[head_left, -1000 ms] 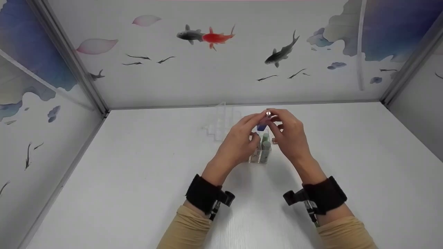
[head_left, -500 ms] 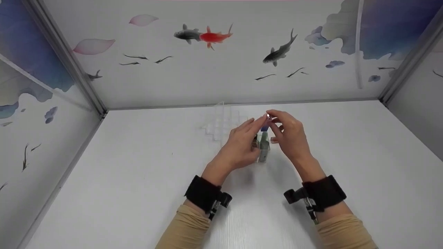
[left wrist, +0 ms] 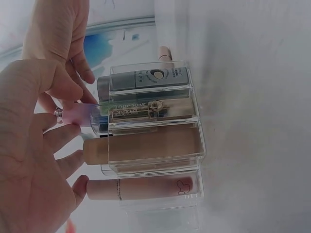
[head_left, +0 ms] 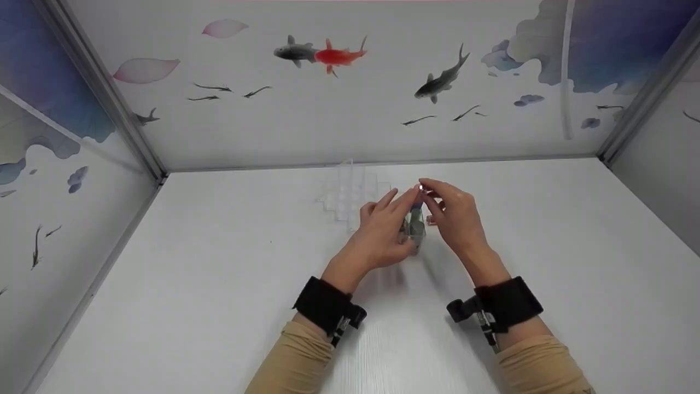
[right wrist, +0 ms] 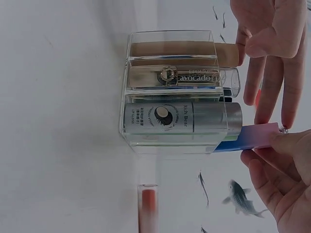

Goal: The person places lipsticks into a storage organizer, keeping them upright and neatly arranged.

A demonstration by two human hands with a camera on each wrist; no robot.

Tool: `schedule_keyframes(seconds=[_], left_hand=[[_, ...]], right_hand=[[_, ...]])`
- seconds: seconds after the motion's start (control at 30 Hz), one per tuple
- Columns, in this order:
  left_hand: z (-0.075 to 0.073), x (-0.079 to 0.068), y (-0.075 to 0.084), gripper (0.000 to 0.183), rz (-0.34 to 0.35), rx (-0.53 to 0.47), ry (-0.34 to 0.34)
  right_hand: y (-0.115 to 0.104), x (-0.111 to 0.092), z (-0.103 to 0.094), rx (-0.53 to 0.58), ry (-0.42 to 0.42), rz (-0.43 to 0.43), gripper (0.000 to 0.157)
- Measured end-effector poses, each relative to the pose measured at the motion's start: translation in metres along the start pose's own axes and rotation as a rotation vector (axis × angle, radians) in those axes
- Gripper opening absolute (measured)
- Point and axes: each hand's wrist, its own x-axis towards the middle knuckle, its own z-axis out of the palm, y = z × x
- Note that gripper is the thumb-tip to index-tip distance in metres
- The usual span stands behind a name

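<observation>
My right hand pinches a pink-to-blue tube with a small silver ball at its end. The tube's blue end reaches the top of a small clear organizer, partly behind a silver lip gloss; how deep it goes is hidden. My left hand is beside the organizer, fingers extended, an index fingertip touching the silver ball end. Its thumb is near the tan tube. An avocado-labelled clear tube also stands in the organizer, and a pinkish tube stands near it.
A clear stepped rack stands behind and left of my left hand. A red lip gloss tube is on the right side of the organizer. A printed wall closes off the table's back edge.
The pink-to-blue tube has come down toward the organizer with my right hand. My left hand has shifted slightly lower and right, and its fingers have spread.
</observation>
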Motion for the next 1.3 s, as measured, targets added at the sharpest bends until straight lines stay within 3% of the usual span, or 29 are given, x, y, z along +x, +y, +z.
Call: schedule_keyframes(seconds=[0.47,0.8,0.93,1.2,1.3], left_hand=[[0.006,0.003,0.002,0.084,-0.038,0.132,0.022],[0.011,0.005,0.001,0.081,-0.056,0.219,0.03],[0.012,0.006,0.0,0.077,-0.066,0.249,0.033],[0.013,0.007,0.0,0.072,-0.065,0.263,0.033],[0.014,0.007,0.0,0.072,-0.072,0.264,0.021]], right_hand=[[0.007,0.0,0.004,0.011,-0.052,0.059,0.026],[0.009,0.0,0.008,0.034,-0.105,0.116,0.03],[0.008,0.0,0.008,0.05,-0.146,0.159,0.037],[0.009,0.0,0.005,0.082,-0.24,0.256,0.07],[0.009,0.001,0.005,0.077,-0.255,0.266,0.073]])
